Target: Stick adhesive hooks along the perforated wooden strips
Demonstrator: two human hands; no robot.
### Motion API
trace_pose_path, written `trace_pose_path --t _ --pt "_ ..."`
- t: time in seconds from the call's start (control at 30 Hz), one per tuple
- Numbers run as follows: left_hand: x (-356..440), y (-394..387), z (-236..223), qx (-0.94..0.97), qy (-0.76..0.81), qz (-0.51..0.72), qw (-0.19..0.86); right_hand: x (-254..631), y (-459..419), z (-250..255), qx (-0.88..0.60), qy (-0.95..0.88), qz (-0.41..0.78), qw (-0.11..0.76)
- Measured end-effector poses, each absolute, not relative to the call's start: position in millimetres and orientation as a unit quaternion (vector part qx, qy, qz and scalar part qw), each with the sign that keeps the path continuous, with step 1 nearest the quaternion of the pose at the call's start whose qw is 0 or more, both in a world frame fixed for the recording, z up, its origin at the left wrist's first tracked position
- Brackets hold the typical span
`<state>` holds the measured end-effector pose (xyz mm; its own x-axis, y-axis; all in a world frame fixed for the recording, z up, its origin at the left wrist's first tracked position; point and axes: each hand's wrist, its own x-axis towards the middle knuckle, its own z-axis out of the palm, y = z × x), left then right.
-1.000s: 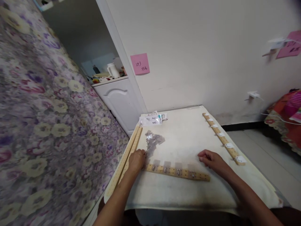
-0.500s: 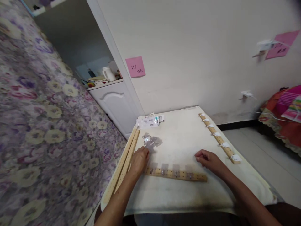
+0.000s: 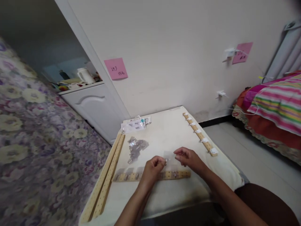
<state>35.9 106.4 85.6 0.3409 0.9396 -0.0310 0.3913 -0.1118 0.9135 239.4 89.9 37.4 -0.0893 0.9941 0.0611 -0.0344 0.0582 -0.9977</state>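
Pinched in my left hand (image 3: 155, 166) is a small metal clip with a clear plastic tab (image 3: 168, 155), held just above a wooden strip with holes (image 3: 184, 174). My right hand (image 3: 188, 158) hovers at the tab's right side, thumb and fingers slightly apart; whether they touch the plastic is hard to see. Along the strip, several similar clear tabs with metal fittings sit in a row, partly covered by my left hand. A loose pile of such clips (image 3: 136, 149) lies on the table to the left.
Two long perforated wooden strips (image 3: 110, 179) lie along the left table edge. Another strip (image 3: 202, 138) bearing several white tags runs down the right side. Packets (image 3: 134, 125) rest at the back left corner. The white-covered table (image 3: 162, 125) stands by a wall.
My left hand has moved from the pile to above the strip, bringing a clip with a clear tab. My right hand has come closer to it. The view has turned right.
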Motion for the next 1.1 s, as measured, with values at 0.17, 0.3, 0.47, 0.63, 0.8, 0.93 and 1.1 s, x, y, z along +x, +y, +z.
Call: trace_pose_path --t 0.17,0.3,0.47,0.63,0.8,0.93,1.1 --pt "64.6 81.6 80.2 0.688 0.454 0.285 0.489 249.2 83.8 44.1 -0.431 -0.516 0.552 0.493" --pt "78.4 69.4 76.3 0.691 0.439 0.289 0.496 260.5 78.3 47.8 -0.449 -0.518 0.547 0.48" --pt "73.5 65.7 74.5 0.685 0.46 0.327 0.46 277.0 79.7 42.6 -0.485 -0.517 0.508 0.49" --pt "58.6 53.3 61.8 0.697 0.474 0.325 0.429 279.8 85.8 30.0 -0.497 -0.535 0.5 0.466" --pt "55.1 24.5 33.1 0.774 0.453 0.253 0.364 270.6 88.0 20.8 -0.505 -0.558 0.507 0.421" --pt "57.3 12.1 12.6 0.835 0.404 0.228 0.296 266.3 87.1 15.5 -0.497 -0.571 0.515 0.401" --pt "55.9 13.8 0.5 0.862 0.392 0.214 0.238 265.9 89.1 12.1 -0.508 -0.544 0.523 0.416"
